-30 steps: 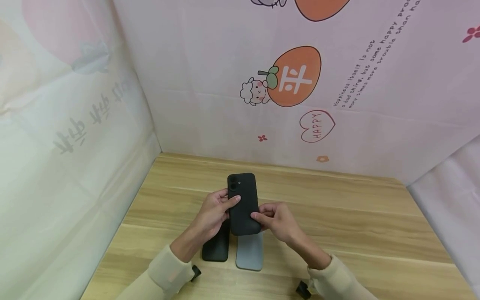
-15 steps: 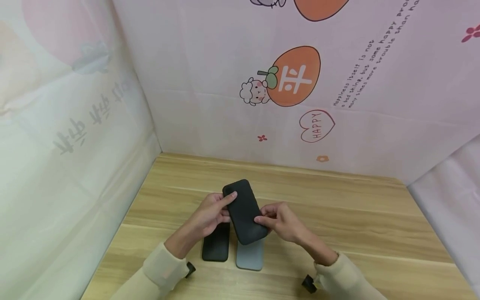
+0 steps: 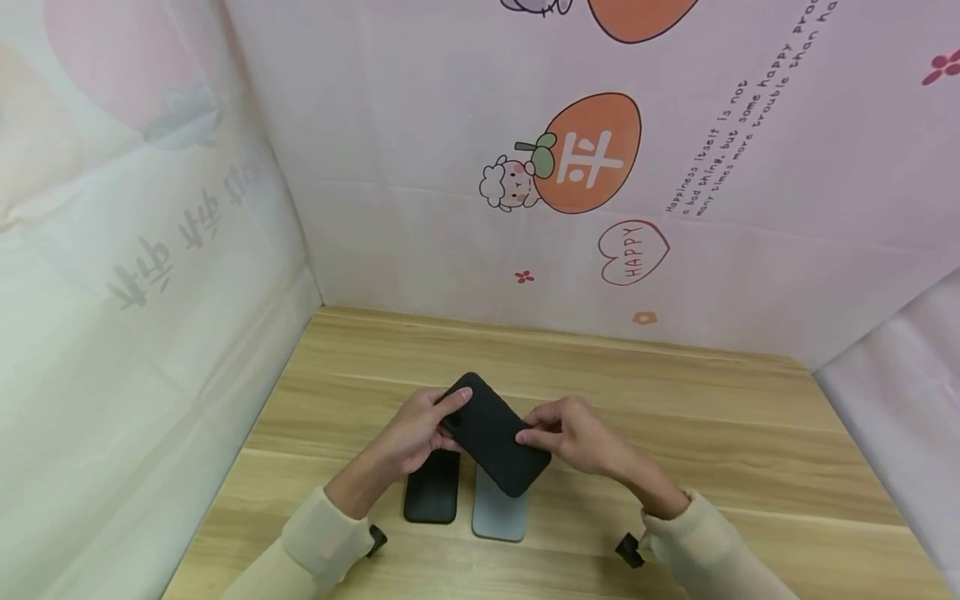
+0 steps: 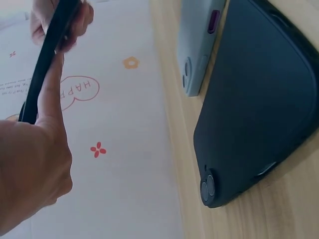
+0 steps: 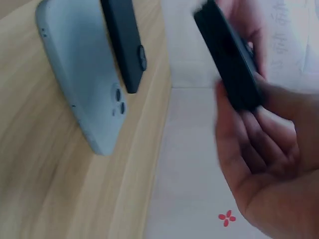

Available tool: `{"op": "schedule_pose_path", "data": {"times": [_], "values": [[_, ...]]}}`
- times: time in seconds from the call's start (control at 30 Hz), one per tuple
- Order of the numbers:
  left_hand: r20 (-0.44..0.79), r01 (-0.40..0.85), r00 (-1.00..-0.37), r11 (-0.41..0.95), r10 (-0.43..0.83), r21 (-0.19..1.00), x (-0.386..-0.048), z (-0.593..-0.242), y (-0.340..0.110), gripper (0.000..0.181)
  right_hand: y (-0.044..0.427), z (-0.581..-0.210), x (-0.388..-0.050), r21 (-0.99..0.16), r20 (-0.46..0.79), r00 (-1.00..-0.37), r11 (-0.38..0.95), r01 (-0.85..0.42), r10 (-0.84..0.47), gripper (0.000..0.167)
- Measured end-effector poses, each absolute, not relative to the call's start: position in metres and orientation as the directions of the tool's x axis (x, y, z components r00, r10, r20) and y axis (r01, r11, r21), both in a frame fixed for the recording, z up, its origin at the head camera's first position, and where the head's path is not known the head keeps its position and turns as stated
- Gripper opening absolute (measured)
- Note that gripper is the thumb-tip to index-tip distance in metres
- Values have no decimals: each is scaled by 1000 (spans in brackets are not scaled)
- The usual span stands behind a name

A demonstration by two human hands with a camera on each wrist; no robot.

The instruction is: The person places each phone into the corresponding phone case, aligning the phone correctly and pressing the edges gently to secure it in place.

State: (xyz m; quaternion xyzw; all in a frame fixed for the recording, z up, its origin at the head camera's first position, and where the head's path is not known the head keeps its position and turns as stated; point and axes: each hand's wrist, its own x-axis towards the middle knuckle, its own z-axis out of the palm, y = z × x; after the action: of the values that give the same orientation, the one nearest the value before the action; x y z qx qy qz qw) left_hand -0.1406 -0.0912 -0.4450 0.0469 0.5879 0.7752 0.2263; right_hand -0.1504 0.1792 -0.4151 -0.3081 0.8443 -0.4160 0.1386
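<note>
A black phone (image 3: pixel 493 437) is held above the table, tilted so its upper end points to the left. My left hand (image 3: pixel 420 429) grips its upper left end, thumb lying across the back. At the lower right edge my right hand (image 3: pixel 573 435) pinches it between thumb and fingers. In the right wrist view the same black phone (image 5: pixel 229 57) shows edge-on. Beneath it on the table lie a second black phone (image 3: pixel 431 492) and, just right of that, a light grey-blue phone (image 3: pixel 498 515), partly hidden by the held one. Both lie back up, with camera lenses showing in the wrist views.
The wood-grain table (image 3: pixel 675 433) reaches back to a printed cloth wall (image 3: pixel 450 250). Another cloth wall (image 3: pixel 187 333) stands along the left side. A small black device (image 3: pixel 630 550) sits at the right cuff, and a similar black device (image 3: pixel 377 540) at the left.
The held black phone has turned anticlockwise from nearly upright to a slant and come slightly lower. Its camera end has moved left. My right hand has shifted a little to the right.
</note>
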Motion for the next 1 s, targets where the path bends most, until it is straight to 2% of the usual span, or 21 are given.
{"op": "schedule_pose_path", "data": {"times": [0.1, 0.2, 0.3, 0.47, 0.57, 0.77, 1.0], "values": [[-160, -274, -909, -262, 384, 926, -140, -443, -91, 49, 178, -419, -151, -788, 59, -859, 504, -353, -509, 9], [-146, -266, -920, -306, 363, 914, -138, -443, -89, 50, 177, -423, -152, -802, 70, -909, 518, -297, -412, 11], [-141, -268, -925, -342, 353, 901, -136, -443, -87, 50, 177, -425, -153, -843, 35, -932, 490, -221, -360, 15], [-145, -275, -932, -386, 333, 881, -134, -444, -86, 51, 177, -429, -151, -936, -131, -952, 350, 27, -278, 26], [-151, -285, -934, -418, 325, 863, -133, -446, -86, 51, 177, -431, -151, -952, -182, -952, 287, 108, -245, 30], [-154, -304, -927, -440, 343, 845, -131, -448, -84, 52, 180, -432, -152, -957, -171, -956, 272, 103, -239, 32], [-170, -324, -911, -400, 375, 858, -130, -447, -84, 51, 187, -432, -153, -961, -158, -941, 266, 76, -300, 32]]}}
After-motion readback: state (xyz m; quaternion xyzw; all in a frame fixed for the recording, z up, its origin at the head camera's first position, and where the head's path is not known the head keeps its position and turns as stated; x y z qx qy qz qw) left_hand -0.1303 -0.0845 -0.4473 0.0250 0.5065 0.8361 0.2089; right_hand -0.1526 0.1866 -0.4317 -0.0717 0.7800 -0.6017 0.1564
